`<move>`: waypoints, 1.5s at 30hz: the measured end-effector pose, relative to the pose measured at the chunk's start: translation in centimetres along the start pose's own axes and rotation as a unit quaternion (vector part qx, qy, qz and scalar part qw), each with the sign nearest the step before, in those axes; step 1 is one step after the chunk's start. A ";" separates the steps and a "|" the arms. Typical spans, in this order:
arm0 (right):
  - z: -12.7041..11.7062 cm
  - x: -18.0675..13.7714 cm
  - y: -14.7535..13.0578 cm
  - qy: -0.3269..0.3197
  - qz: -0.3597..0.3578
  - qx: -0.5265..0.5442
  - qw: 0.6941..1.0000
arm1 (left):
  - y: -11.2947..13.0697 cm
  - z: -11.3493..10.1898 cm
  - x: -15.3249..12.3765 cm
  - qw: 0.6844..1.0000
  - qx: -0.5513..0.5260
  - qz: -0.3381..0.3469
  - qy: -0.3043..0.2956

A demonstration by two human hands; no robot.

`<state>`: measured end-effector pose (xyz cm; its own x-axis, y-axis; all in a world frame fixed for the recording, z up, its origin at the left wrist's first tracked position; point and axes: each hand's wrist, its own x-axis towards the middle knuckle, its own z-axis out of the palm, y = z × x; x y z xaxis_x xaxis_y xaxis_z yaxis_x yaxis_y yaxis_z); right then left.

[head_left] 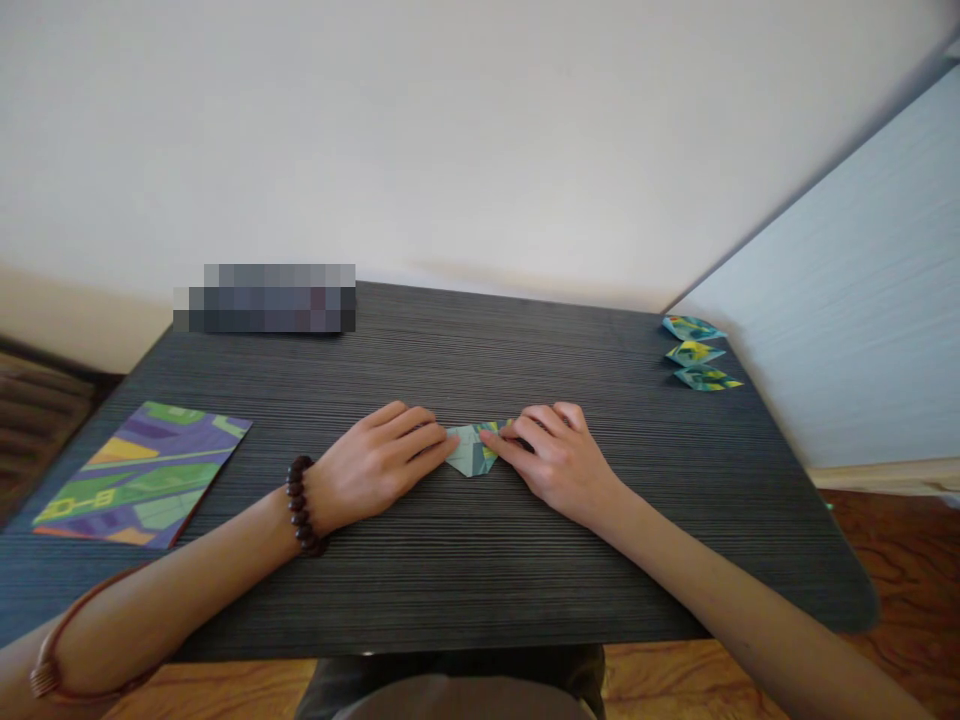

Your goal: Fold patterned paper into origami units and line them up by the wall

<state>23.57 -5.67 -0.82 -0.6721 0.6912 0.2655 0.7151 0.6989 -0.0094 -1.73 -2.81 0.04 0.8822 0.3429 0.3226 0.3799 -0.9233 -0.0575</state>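
A small folded piece of patterned teal and green paper (472, 450) lies flat at the middle of the dark wood-grain table (465, 570). My left hand (379, 460), with a dark bead bracelet on the wrist, presses its fingertips on the paper's left side. On the paper's right side my right hand (559, 455) pins the fold down with bent fingers. Both hands rest on the tabletop and cover part of the paper.
Three finished folded paper pieces (697, 353) lie in a row at the table's far right corner. A stack of purple and green patterned sheets (142, 475) sits at the left. A blurred dark object (266, 298) lies at the far left edge. A pale wall stands behind.
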 end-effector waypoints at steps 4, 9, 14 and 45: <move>0.1 -0.4 -0.6 0.000 0.029 0.012 0.999 | 1.5 -0.4 -0.3 0.997 0.019 -0.066 -0.020; 0.0 0.3 -1.5 0.031 0.095 0.063 0.993 | 3.4 -0.5 0.6 0.989 0.044 -0.133 -0.049; 0.3 2.5 -2.1 0.057 0.196 0.104 0.973 | 3.9 -0.5 1.1 0.984 0.047 -0.155 -0.073; 1.0 2.2 -1.1 0.069 0.282 0.197 0.936 | 4.0 -0.7 1.0 0.979 0.021 -0.172 -0.105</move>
<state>21.06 -4.74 -1.19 -0.1583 0.9597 0.2321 0.8045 0.2616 -0.5332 0.50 -6.31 0.78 0.7356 0.6650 0.1291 0.6723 -0.7400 -0.0195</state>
